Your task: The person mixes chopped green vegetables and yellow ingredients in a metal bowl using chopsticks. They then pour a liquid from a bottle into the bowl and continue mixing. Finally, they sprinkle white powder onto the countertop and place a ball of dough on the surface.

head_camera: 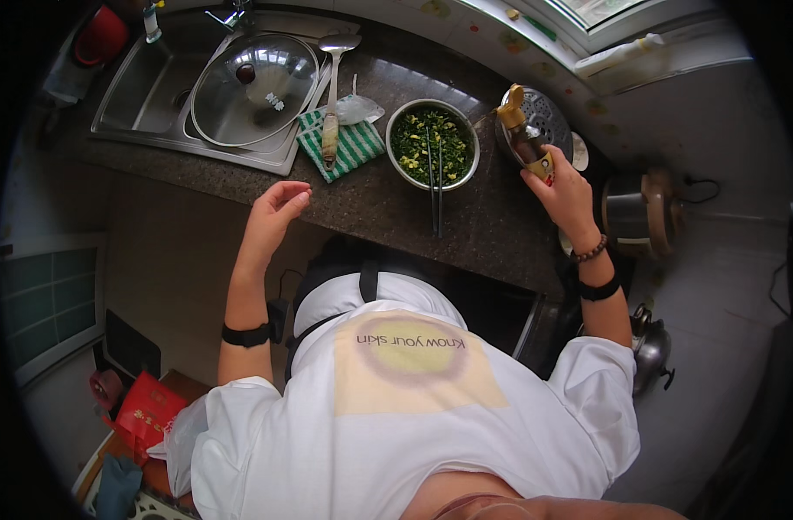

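Note:
My right hand [565, 192] grips a sauce bottle [530, 142] around its labelled lower part. The bottle leans to the left, and its yellow flip cap [515, 97] stands up. Left of it, a steel bowl [390, 146] holds chopped green leaves mixed with yellow bits [413, 140]. A pair of dark chopsticks [437, 211] rests in the bowl, their ends jutting over the near rim. My left hand [281, 207] holds nothing and hovers by the counter's front edge, loosely curled with thumb and fingers apart. Nearest to it lies a green-and-white striped cloth [351, 153].
A spatula [331, 117] and a clear plastic bag [357, 109] lie on the cloth. A glass lid [221, 104] covers part of the steel sink [140, 97]. A perforated steel steamer plate [545, 110] stands behind the bottle. An electric cooker [630, 214] is at right.

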Demonstrator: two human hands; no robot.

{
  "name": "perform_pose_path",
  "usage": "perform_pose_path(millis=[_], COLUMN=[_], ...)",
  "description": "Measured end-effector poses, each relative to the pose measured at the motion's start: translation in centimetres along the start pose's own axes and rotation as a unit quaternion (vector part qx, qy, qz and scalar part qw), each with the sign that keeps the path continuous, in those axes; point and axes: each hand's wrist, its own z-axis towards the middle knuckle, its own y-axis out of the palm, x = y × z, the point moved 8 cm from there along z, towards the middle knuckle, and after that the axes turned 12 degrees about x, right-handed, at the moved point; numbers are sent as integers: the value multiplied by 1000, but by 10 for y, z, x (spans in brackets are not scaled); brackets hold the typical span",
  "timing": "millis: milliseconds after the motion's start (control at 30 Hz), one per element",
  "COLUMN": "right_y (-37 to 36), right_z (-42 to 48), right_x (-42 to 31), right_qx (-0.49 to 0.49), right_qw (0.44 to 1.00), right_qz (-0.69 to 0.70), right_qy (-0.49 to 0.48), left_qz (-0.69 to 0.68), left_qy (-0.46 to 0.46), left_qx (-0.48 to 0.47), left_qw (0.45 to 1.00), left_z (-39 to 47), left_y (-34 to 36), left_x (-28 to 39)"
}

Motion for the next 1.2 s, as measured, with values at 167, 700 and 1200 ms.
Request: perform_pose_path(millis=[167, 700, 1200], right_y=[10, 87, -4], right_z=[0, -31, -211], right_x=[-2, -20, -75], right_qx=[38, 79, 90], right_qw=[994, 885, 600], right_qz=[89, 410, 717], right_qy=[46, 208, 342], left_qz=[-6, 17, -216], left_qy=[2, 250, 97], left_qx=[-15, -129, -598], left_qw=[1000, 960, 766], left_z=[2, 19, -123], left_y=[2, 103, 327], left_x=[-4, 86, 134])
